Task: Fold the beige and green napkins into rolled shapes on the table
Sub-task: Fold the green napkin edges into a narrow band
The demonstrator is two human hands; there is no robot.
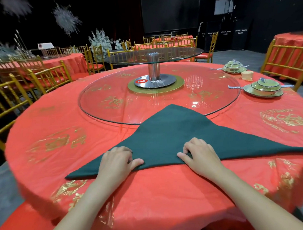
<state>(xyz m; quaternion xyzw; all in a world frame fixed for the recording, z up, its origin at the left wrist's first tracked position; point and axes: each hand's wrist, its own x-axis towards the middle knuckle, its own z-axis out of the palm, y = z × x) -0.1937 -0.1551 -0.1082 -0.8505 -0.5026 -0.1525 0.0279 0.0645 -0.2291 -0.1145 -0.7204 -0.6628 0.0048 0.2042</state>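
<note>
A dark green napkin lies folded into a wide triangle on the red tablecloth, its apex pointing away from me onto the glass turntable. My left hand and my right hand both rest on the napkin's near long edge, fingers curled and pinching the fold with the thumbs pointing inward. A beige napkin, rolled up, stands at the far right between two place settings.
A glass lazy Susan with a metal post and a raised upper glass disc fills the table's middle. Two green lidded dish sets sit at the right. Gold chairs and other red tables surround.
</note>
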